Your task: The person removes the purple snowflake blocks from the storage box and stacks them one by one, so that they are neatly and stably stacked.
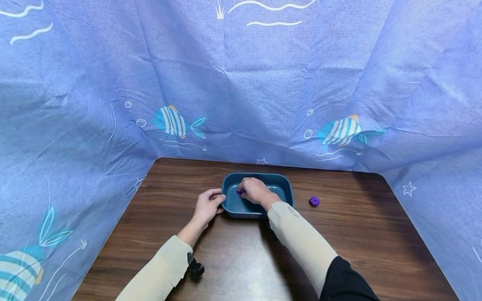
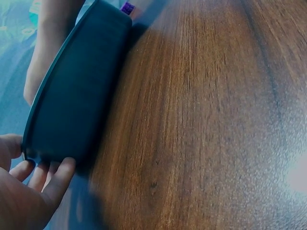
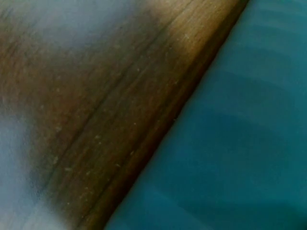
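A dark blue-green rectangular box (image 1: 283, 184), open at the top, stands on the table. My left hand (image 1: 207, 205) holds its left end, with the thumb at the rim (image 2: 29, 124) and the fingers along the outer wall. Inside the box is my right hand (image 1: 256, 191), fingers pointing down and pinching a small purple piece (image 1: 239, 193) near the left end, mostly covered by the fingers. To the right of the box lies a purple notched disc (image 1: 314, 201). Close up, the right wrist view has only the box wall (image 3: 230, 143) and table; that hand is out of it.
The brown wood-grain table (image 1: 357, 234) extends around the box. Blue cloth (image 1: 263, 104) with fish prints hangs behind and along both sides. A small black device (image 1: 196, 267) is strapped to my left forearm.
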Demonstrator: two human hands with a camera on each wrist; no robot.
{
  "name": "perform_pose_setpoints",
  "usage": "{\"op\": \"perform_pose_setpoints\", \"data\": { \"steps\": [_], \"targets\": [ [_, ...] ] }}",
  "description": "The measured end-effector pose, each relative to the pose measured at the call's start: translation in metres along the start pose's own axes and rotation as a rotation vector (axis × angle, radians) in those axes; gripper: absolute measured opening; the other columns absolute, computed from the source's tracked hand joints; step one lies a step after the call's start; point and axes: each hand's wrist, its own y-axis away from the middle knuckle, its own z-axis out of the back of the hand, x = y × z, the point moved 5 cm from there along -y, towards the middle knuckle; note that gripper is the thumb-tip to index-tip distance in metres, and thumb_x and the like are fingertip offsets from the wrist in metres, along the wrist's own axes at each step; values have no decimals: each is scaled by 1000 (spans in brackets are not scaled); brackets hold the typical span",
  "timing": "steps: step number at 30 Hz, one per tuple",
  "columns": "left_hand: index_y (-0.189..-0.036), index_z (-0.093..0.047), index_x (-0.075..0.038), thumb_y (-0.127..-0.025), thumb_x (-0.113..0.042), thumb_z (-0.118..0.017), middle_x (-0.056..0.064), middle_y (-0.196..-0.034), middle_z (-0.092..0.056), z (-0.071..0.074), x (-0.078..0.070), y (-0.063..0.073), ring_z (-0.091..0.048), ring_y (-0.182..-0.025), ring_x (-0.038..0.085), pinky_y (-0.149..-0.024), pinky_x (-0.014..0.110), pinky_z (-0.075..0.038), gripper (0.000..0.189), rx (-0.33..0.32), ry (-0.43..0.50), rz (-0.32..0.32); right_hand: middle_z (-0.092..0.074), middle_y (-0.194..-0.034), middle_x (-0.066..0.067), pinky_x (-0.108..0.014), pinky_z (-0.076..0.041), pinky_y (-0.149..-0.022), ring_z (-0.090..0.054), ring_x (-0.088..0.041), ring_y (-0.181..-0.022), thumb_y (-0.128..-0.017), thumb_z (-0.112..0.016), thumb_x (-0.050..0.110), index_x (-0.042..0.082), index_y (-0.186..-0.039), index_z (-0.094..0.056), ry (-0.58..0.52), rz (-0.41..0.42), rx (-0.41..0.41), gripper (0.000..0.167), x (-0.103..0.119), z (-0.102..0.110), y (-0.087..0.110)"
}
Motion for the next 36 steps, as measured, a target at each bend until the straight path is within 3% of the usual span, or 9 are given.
{"op": "perform_pose_setpoints", "data": {
  "steps": [7,14,20,25,36],
  "targets": [
    [-131,-62,8,-99,-5,-66,25,-117,-68,2,5,-4,-69,-101,29,-72,35,-65,35,-15,-10,6,-71,-118,-3,-36,-56,-101,-65,-19,-111,-99,-70,18,15,-121,-76,10,23,44,23,2,2,1],
    [-132,-62,7,-99,-5,-66,27,-120,-68,1,3,-3,-69,-102,29,-74,37,-65,35,-12,-17,4,-70,-117,-3,-36,-56,-99,-65,-18,-108,-99,-71,20,14,-120,-77,-30,49,26,22,1,9,6],
    [-131,-62,9,-99,-4,-65,27,-118,-67,1,2,0,-69,-103,31,-75,40,-65,35,-16,-15,-7,-69,-119,-1,-32,-58,-95,-65,-14,-101,-99,-71,22,14,-122,-76,-129,-23,12,25,-7,11,13],
    [-131,-62,9,-98,-3,-66,27,-117,-68,0,3,1,-69,-102,30,-78,43,-65,35,-12,-3,-9,-70,-115,1,-29,-59,-90,-64,-10,-95,-96,-74,25,15,-118,-78,-195,-45,-36,24,-15,14,20],
    [-132,-62,8,-99,-5,-65,28,-119,-67,1,2,1,-68,-104,29,-75,38,-65,36,-7,-19,3,-71,-107,-2,-31,-60,-85,-65,-14,-93,-91,-77,17,9,-108,-80,-269,6,-152,19,-22,37,37]
  ]
}}
